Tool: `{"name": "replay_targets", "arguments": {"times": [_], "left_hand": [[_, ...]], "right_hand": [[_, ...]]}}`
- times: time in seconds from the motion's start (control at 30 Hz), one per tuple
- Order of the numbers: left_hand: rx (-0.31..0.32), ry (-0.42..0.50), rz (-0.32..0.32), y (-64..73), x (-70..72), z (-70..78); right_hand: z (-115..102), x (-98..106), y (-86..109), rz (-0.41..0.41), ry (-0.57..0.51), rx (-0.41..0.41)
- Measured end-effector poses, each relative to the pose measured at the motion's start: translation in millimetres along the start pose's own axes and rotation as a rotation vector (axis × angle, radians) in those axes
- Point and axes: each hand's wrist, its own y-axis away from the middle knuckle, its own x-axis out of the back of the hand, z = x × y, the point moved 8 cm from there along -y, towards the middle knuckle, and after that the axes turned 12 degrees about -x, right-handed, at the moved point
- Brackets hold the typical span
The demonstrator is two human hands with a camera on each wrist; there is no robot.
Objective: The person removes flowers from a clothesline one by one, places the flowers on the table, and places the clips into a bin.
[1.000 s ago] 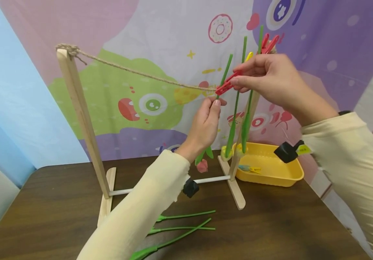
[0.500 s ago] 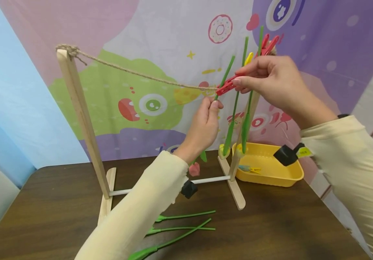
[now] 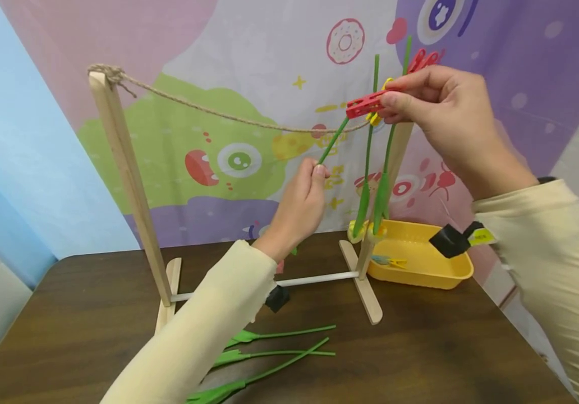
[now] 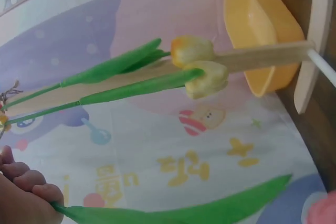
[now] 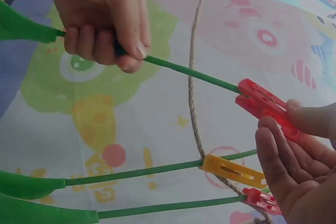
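Observation:
My left hand (image 3: 299, 205) grips the green stem (image 5: 184, 69) of an artificial tulip, whose pink bloom (image 4: 321, 208) hangs low, partly cut off in the left wrist view. Between thumb and fingers, my right hand (image 3: 451, 112) pinches a red clothespin (image 5: 268, 108). The clothespin's jaws sit at the stem's tip, apart from the twine line (image 5: 193, 87). Beside it, two pale yellow tulips (image 4: 207, 80) hang blooms down from the line, one under a yellow clothespin (image 5: 231, 170), the other under another red clothespin (image 5: 260, 200).
The twine runs between the posts of a wooden stand (image 3: 128, 185) with a white crossbar (image 3: 320, 279). Several green-stemmed flowers (image 3: 279, 354) lie on the dark table (image 3: 421, 342), partly behind the left sleeve. A yellow tray (image 3: 451, 264) holds a few clothespins (image 3: 389, 261).
The red clothespin has come off the twine and moved up and right, now at the stem's tip. The left hand has shifted slightly down and left with the tulip.

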Motion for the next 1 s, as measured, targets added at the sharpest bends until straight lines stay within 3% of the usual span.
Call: {"name": "replay_targets", "arguments": {"times": [0.2, 0.47, 0.67, 0.8, 0.93, 1.0], "left_hand": [[-0.062, -0.104, -0.060, 8.3, 3.4, 0.1], [-0.037, -0.384, -0.224, 27.0, -6.2, 0.9], [-0.093, -0.559, -0.306, 44.4, -16.5, 6.1], [-0.182, -0.714, -0.302, 57.8, -20.4, 12.8], [-0.298, -0.898, -0.244, 74.2, -22.8, 20.0], [-0.326, -0.964, -0.226, 82.2, -24.0, 21.1]], "right_hand": [[0.3, 10.3, 5.1, -0.010, -0.169, 0.014], [14.4, 17.8, 10.9, -0.055, -0.288, -0.001], [35.7, 21.4, 14.9, -0.059, -0.362, -0.060], [50.1, 28.0, 19.6, -0.061, -0.432, -0.077], [67.9, 38.5, 24.9, -0.061, -0.521, -0.109], [78.1, 43.8, 26.9, -0.059, -0.556, -0.130]]}}
